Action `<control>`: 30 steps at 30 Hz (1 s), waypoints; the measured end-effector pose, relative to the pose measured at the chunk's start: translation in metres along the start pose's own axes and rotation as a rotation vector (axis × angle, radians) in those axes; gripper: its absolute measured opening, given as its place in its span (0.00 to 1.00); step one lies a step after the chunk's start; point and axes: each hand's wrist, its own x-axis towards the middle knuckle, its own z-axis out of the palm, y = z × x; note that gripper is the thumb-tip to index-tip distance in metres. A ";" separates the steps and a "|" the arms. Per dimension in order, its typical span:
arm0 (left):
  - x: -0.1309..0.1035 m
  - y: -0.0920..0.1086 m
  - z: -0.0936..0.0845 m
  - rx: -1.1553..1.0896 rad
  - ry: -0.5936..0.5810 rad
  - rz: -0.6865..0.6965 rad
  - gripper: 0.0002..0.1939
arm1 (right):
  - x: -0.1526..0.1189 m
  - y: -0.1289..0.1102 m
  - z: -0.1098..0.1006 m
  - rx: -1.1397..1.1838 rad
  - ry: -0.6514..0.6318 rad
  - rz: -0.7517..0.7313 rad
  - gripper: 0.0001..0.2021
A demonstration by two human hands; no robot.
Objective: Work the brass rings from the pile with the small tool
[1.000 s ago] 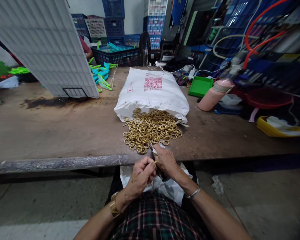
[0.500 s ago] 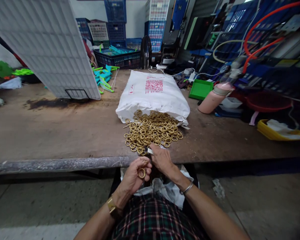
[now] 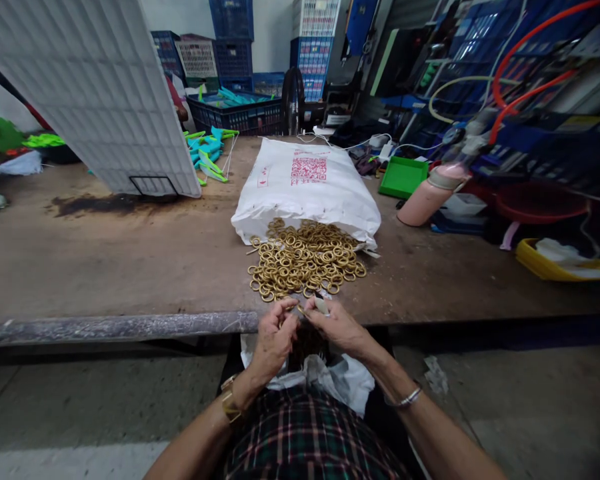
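A pile of brass-coloured rings (image 3: 305, 260) spills from the open mouth of a white sack (image 3: 307, 183) onto the table. Just below the pile, over the table's front edge, my left hand (image 3: 275, 337) is closed with rings partly hidden in its fingers. Close on its right, my right hand (image 3: 337, 323) pinches a brass ring (image 3: 301, 309) between the two hands. A small tool with a pale handle (image 3: 322, 306) also sits in my right hand. Below the hands, a whitish bag (image 3: 337, 383) lies on my lap.
Brown table (image 3: 105, 267). A white grid panel (image 3: 100, 100) stands at the left, with turquoise and green pieces (image 3: 210, 153) beside it. To the right are a green tray (image 3: 403, 177), a pink bottle (image 3: 430, 197) and a yellow tray (image 3: 560, 263). Crates stand behind.
My right hand has drawn back from the pile and slightly right, now with a ring at its fingertips. My left hand has risen and turned, so the ring that hung from it is mostly hidden.
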 end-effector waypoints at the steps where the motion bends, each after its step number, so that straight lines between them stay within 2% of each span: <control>1: 0.001 0.000 0.000 0.021 -0.007 0.007 0.17 | -0.002 -0.001 0.000 0.081 -0.029 0.039 0.11; 5: 0.003 -0.001 -0.002 0.044 0.004 0.048 0.12 | -0.006 -0.001 0.004 0.338 -0.090 0.140 0.13; 8: 0.004 -0.004 -0.005 0.101 0.014 0.124 0.09 | -0.005 0.001 0.007 0.420 -0.115 0.153 0.14; 11: 0.004 -0.006 -0.007 0.163 0.016 0.180 0.08 | -0.003 0.005 0.011 0.389 -0.061 0.157 0.14; 15: 0.002 -0.007 -0.006 0.214 0.031 0.196 0.10 | 0.002 0.013 0.014 0.200 0.042 0.094 0.14; 17: 0.001 -0.006 -0.005 0.176 0.016 0.143 0.11 | 0.004 0.016 0.014 0.116 0.091 0.065 0.14; 22: 0.000 -0.006 -0.004 -0.006 -0.091 -0.086 0.16 | 0.006 0.012 0.014 -0.008 0.176 -0.002 0.11; 30: 0.000 -0.011 -0.007 -0.178 -0.197 -0.176 0.18 | 0.004 0.003 0.015 -0.017 0.160 -0.049 0.08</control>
